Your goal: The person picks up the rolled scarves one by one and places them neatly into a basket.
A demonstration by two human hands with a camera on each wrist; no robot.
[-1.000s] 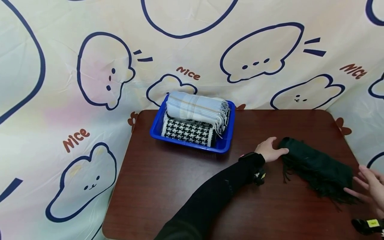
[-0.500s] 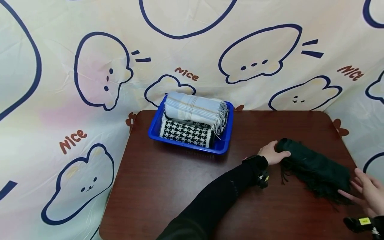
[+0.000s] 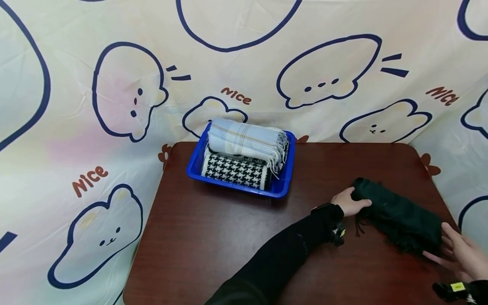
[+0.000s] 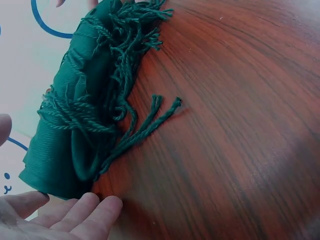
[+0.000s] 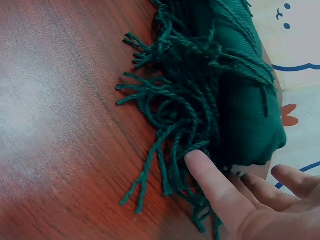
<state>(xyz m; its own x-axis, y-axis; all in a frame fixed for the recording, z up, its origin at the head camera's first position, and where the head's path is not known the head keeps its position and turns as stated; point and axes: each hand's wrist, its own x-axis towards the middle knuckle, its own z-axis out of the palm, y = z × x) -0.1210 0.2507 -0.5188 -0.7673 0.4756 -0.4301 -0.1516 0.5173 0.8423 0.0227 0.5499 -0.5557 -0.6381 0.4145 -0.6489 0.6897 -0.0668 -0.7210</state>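
Observation:
A rolled dark green scarf [image 3: 400, 214] with twisted fringe lies slantwise on the right side of the table. At its left end is my left hand [image 3: 350, 202], thumb and fingers extended around that end; the left wrist view has its fingers [image 4: 95, 212] right at the roll's end face. My right hand [image 3: 463, 254] is at the opposite end with fingers spread. In the right wrist view one finger [image 5: 215, 185] touches the loose fringe [image 5: 175, 110], while the others reach toward the roll's end.
A blue plastic basket [image 3: 280, 190] stands at the back left of the brown table [image 3: 228, 237]. Inside lie a rolled light blue plaid scarf [image 3: 244, 137] and a black-and-white houndstooth roll [image 3: 234, 171]. A patterned cloth backdrop [image 3: 213, 25] hangs behind the table.
My right hand has moved in closer against the right end of the green scarf. My left hand stays at the left end. The whole view has shifted slightly.

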